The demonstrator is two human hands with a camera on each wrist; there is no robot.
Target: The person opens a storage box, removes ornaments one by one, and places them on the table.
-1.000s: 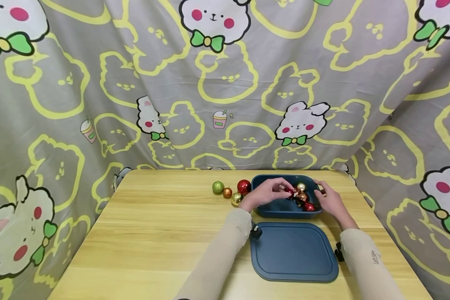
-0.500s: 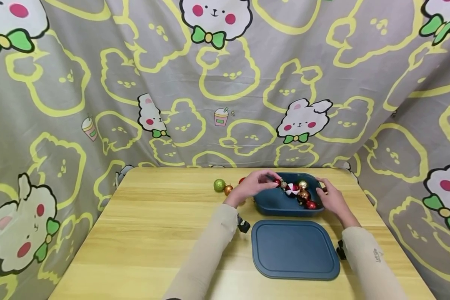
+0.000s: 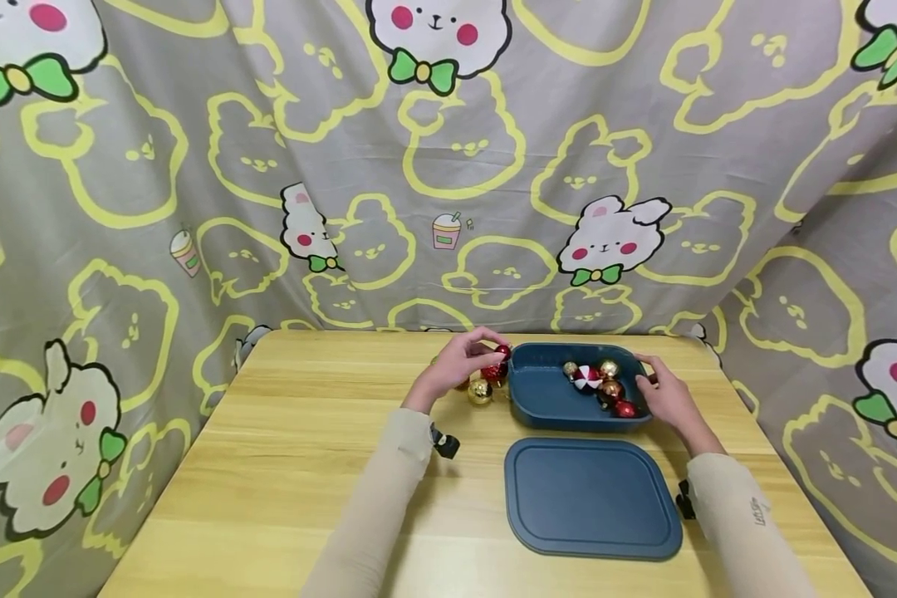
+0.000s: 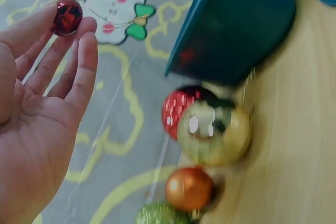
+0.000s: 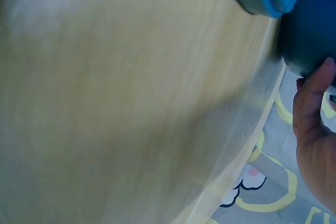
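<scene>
My left hand [image 3: 459,361] pinches a small shiny red Christmas bauble [image 4: 68,17] between thumb and fingertips, raised left of a dark blue box [image 3: 561,422]. Below that hand, on the table, sit a larger red glitter bauble [image 4: 173,111], a gold bauble [image 4: 218,132], an orange one [image 4: 189,188] and a green glitter one [image 4: 163,214]. My right hand [image 3: 669,394] grips the box's right end, its thumb [image 5: 320,80] against the wall. Inside the box, toward its right side, lie several baubles, among them a red-and-white one [image 3: 586,378] and a copper one [image 3: 610,389].
A dark blue lid [image 3: 594,498] lies flat on the wooden table [image 3: 306,465], just in front of the box. Behind the table and at both sides hangs a grey curtain [image 3: 374,158] with cartoon rabbits.
My left hand has moved left out of the box with the small red bauble, to above the baubles on the table. My right hand stays on the box's right end.
</scene>
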